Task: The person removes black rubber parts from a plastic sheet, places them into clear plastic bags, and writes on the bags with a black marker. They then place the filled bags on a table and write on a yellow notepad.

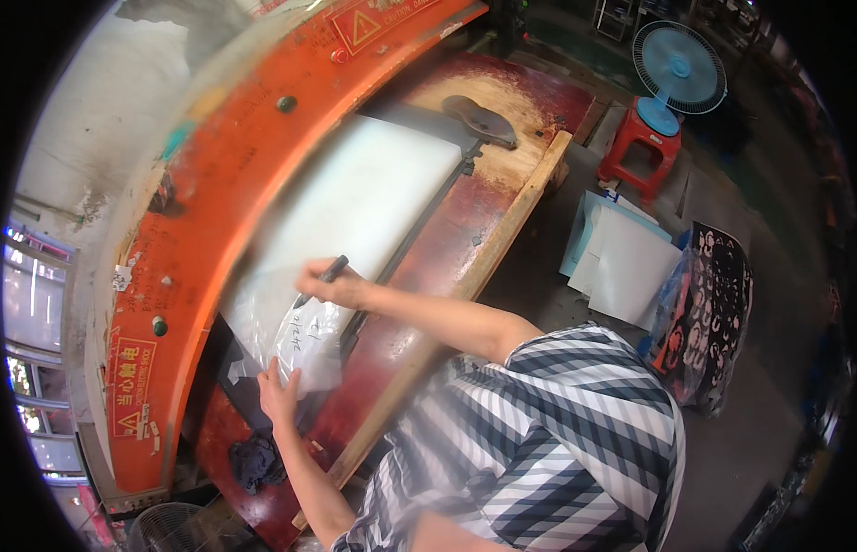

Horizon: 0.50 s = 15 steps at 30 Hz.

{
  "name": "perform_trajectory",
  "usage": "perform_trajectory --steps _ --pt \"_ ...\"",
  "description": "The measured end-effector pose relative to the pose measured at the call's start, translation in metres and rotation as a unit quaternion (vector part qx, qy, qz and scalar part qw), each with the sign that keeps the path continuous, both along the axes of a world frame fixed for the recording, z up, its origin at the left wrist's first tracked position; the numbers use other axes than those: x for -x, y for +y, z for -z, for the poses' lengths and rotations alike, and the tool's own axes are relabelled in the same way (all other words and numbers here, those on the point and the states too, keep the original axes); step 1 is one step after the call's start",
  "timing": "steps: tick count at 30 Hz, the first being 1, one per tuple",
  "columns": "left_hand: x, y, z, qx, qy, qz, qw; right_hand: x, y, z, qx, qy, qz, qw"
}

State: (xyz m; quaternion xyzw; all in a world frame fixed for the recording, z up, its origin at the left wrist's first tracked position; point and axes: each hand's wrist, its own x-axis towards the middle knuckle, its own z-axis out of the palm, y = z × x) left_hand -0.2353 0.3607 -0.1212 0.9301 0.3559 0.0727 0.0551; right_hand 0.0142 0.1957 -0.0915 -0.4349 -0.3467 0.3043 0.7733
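Black marker [334, 269] slants in the fingers of the right hand [335, 289].

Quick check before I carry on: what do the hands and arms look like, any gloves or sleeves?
Both the left hand and right hand are ungloved, with forearms bare. The right sleeve is loose, with diagonal white, grey and dark stripes. No watch shows on either wrist.
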Motion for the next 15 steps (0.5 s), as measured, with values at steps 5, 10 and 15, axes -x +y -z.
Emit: perform_trajectory --steps 5,10,15 --pt "0.000 0.002 0.004 -0.038 0.069 -0.020 0.997 0.004 0.021 0.001 0.012 -0.077 0.002 0.997" --pt "0.025 0.027 0.024 0.033 -0.070 0.022 0.997 0.016 0.052 0.027 0.049 -0.082 -0.012 0.995" --pt "0.041 0.020 0.028 0.005 -0.151 -0.003 0.989 0.023 0.068 0.026 0.068 -0.115 0.018 0.991"
